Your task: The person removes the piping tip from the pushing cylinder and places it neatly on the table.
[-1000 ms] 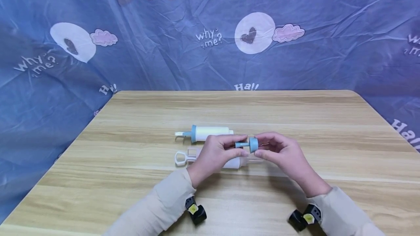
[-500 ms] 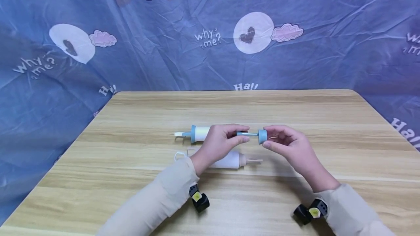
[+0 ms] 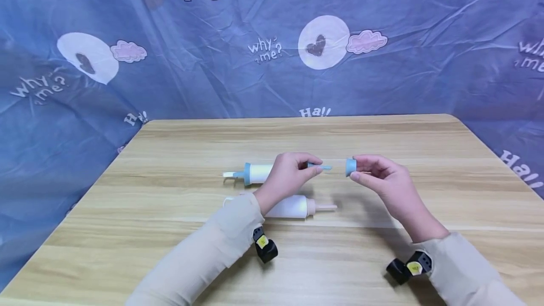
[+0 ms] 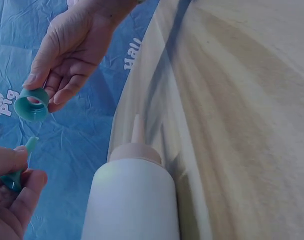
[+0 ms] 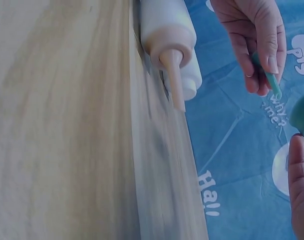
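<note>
In the head view my left hand (image 3: pixel 286 176) pinches a slim blue nozzle (image 3: pixel 326 167), its narrow tip pointing right. The nozzle's flared base (image 4: pixel 12 181) shows between the fingers in the left wrist view. Across a small gap, my right hand (image 3: pixel 384 178) holds a hollow blue screw collar (image 3: pixel 350 167) by thumb and fingertips; its open ring (image 4: pixel 31 107) faces the left wrist camera. Both parts are held above the table. Under the left forearm lies a white squeeze bottle (image 3: pixel 293 207) with a pink collar and tapered spout (image 3: pixel 326 208), partly hidden by the sleeve.
Behind the left hand lies another white bottle (image 3: pixel 260 174) with a blue collar and a pale brush-like end (image 3: pixel 229 174) pointing left. Both bottles rest on the wooden table (image 3: pixel 425 178). A printed blue cloth (image 3: pixel 212 70) hangs behind the table's far edge.
The blue nozzle and collar, joined a second ago, are now apart. My right hand has moved right and up with the collar; my left hand has risen slightly, keeping the nozzle.
</note>
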The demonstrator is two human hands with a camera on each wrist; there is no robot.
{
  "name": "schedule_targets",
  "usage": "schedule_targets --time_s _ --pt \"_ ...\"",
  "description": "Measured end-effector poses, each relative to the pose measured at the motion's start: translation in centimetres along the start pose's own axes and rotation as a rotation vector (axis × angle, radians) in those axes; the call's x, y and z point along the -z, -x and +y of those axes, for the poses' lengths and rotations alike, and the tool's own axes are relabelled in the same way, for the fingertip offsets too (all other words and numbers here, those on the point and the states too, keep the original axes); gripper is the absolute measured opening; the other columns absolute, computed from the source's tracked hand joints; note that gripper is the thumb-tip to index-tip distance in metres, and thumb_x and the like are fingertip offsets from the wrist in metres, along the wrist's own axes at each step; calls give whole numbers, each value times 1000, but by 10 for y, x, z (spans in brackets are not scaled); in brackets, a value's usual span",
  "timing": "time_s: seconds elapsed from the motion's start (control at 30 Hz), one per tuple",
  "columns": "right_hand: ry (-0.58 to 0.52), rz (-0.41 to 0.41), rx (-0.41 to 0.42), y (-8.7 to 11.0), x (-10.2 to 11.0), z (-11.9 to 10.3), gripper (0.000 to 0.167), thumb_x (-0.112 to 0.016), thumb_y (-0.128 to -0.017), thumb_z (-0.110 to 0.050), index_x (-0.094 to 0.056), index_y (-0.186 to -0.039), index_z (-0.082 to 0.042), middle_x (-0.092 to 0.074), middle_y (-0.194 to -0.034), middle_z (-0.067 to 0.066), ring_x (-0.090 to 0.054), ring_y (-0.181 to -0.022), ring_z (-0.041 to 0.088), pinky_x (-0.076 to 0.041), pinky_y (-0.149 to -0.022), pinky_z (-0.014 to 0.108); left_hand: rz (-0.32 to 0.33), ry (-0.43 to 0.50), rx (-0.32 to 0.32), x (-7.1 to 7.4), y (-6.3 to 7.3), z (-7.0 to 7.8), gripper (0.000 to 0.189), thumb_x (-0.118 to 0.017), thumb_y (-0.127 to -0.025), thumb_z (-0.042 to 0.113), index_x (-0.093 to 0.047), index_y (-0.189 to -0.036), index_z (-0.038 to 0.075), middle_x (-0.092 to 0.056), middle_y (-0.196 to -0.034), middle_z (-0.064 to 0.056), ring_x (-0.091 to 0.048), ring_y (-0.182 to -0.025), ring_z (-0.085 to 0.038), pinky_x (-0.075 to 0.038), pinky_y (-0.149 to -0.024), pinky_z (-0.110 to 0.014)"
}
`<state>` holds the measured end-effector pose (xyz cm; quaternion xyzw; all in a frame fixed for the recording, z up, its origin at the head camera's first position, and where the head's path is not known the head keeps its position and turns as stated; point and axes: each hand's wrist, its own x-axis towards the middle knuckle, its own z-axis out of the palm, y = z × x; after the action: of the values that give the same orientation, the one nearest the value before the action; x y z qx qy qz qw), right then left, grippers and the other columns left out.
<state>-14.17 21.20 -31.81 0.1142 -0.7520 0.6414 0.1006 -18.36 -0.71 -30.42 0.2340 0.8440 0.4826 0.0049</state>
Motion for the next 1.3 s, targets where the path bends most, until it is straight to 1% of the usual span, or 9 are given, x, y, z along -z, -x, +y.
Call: schedule_targets --time_s 0.27,0.37,0.6,0.7,0.9,0.97,1.1,1.2,1.3 --pt "20 27 -56 -3 10 5 24 -69 -82 -7 -67 -104 -17 -67 -86 -13 -61 -79 2 -50 -69 14 15 17 107 -8 -15 3 12 -67 -85 18 -74 -94 13 -66 -84 4 -49 -68 -8 -41 -57 -18" --pt "48 33 -75 -4 14 7 24 -69 -82 -9 -66 -104 -17 -67 -86 -14 -61 -79 1 -50 -70 13 20 39 137 -13 -20 3 11 -68 -84 17 -74 -93 13 -66 -82 3 -49 -67 -7 -41 -56 -17" --pt "169 42 -115 -7 22 12 25 -70 -83 -16 -64 -107 -17 -65 -86 -18 -60 -80 0 -49 -70 13 32 106 189 -24 -29 3 8 -69 -82 14 -73 -88 11 -63 -74 3 -49 -64 -8 -41 -56 -18" --pt "164 44 -131 -10 26 14 24 -70 -83 -16 -64 -107 -17 -65 -86 -17 -60 -80 -1 -49 -71 12 41 124 214 -30 -33 2 7 -69 -81 13 -73 -86 10 -64 -74 3 -51 -63 -7 -42 -56 -18" --pt "113 51 -167 -14 34 19 23 -70 -83 -16 -64 -104 -21 -65 -87 -18 -60 -82 -3 -48 -73 10 47 118 267 -43 -42 4 5 -69 -81 13 -72 -84 11 -64 -76 5 -53 -62 -7 -44 -57 -20" --pt "100 52 -172 -15 37 21 22 -70 -83 -16 -64 -103 -22 -65 -87 -18 -61 -82 -4 -48 -73 9 46 115 277 -46 -45 6 4 -69 -81 13 -72 -83 10 -64 -76 5 -53 -63 -7 -44 -58 -20" --pt "78 53 -189 -17 41 23 22 -70 -83 -17 -64 -104 -21 -65 -87 -18 -60 -82 -4 -47 -74 9 40 92 263 -52 -48 8 4 -70 -80 11 -72 -83 9 -65 -79 4 -52 -65 -6 -43 -59 -18" --pt "78 55 -206 -18 44 25 23 -70 -83 -17 -64 -105 -20 -65 -88 -18 -60 -83 -4 -47 -74 9 41 72 254 -56 -50 9 4 -70 -80 10 -72 -83 9 -66 -80 3 -51 -67 -5 -42 -60 -17" --pt "88 56 -223 -19 47 27 24 -70 -82 -18 -63 -106 -19 -65 -88 -19 -59 -83 -5 -47 -74 8 48 59 265 -62 -53 9 4 -71 -79 9 -72 -83 10 -66 -81 3 -51 -68 -5 -42 -62 -17"
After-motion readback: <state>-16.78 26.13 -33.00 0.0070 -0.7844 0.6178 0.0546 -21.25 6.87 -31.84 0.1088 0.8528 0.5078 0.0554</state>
